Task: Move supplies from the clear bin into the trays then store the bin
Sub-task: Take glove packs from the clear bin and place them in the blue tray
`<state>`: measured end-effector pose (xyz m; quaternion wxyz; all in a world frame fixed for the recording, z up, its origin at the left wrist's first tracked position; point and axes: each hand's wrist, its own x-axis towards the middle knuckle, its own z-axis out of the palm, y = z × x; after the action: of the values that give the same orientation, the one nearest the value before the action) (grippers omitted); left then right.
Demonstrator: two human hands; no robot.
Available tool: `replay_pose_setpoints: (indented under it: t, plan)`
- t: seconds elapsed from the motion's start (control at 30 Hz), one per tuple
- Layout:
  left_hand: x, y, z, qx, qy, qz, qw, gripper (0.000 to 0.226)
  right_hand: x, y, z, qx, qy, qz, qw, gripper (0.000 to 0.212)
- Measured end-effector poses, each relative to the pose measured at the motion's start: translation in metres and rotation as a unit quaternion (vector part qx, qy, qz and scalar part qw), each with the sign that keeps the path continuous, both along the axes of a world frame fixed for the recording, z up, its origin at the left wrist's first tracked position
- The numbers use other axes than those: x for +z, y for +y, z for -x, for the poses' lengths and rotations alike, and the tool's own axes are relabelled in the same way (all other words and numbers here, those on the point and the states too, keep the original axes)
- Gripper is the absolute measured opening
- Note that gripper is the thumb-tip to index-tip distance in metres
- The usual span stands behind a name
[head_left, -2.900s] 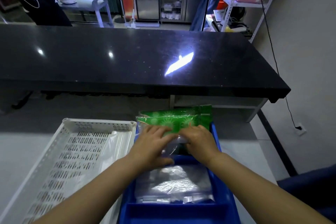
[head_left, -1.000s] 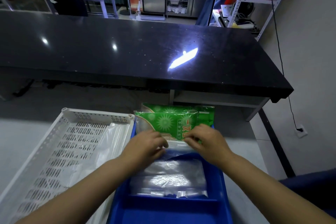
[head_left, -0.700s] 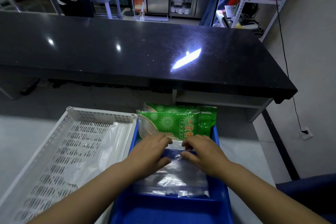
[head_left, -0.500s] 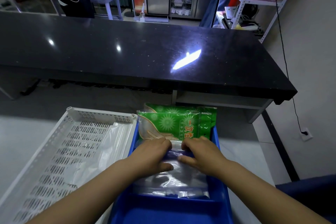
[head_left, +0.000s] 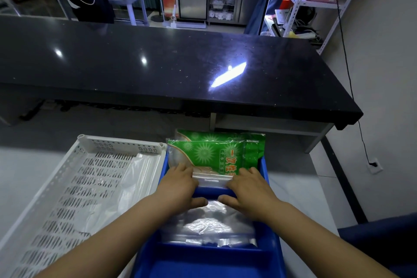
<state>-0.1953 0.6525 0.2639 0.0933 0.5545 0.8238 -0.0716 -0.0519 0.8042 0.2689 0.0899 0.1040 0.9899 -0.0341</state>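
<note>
Both hands were laid in the blue tray (head_left: 203,259), the left hand (head_left: 180,185) and right hand (head_left: 248,189) set on either end of a clear zip bag (head_left: 212,179) at the tray's divider. Fingers were spread over the bag and thumbs turned inward; whether it was pinched or only pressed could not be told. Green packets (head_left: 216,153) were stood in the far compartment, clear plastic bags (head_left: 209,221) in the near one. A white perforated tray (head_left: 67,187) was placed just beside, on the left.

A black counter (head_left: 158,63) lies before a metal shelf (head_left: 300,2).
</note>
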Motion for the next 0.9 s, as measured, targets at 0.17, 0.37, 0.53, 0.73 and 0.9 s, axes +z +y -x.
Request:
replay_pose_setpoints:
  t: [0.17,0.37,0.53,0.73,0.9]
  plan:
    - [0.017,-0.005,-0.003,0.021,-0.010,-0.019,1.000,0.040,0.011,-0.001,-0.008,-0.028,0.060,0.026,0.997,0.047]
    - [0.050,-0.038,-0.014,0.077,0.045,-0.130,0.987,0.028,0.039,-0.014,0.008,0.085,0.188,-0.010,0.978,0.025]
    - [0.067,-0.109,-0.028,0.222,0.060,-0.198,0.953,0.022,0.060,-0.064,0.041,0.167,0.238,0.016,0.957,0.022]
    - [0.077,-0.221,-0.059,0.341,0.113,-0.201,0.911,0.011,0.065,-0.148,0.062,0.266,0.193,0.062,0.942,0.030]
    - [0.077,-0.324,-0.092,0.425,0.155,-0.199,0.870,0.020,0.066,-0.225,0.070,0.328,0.180,0.061,0.925,0.030]
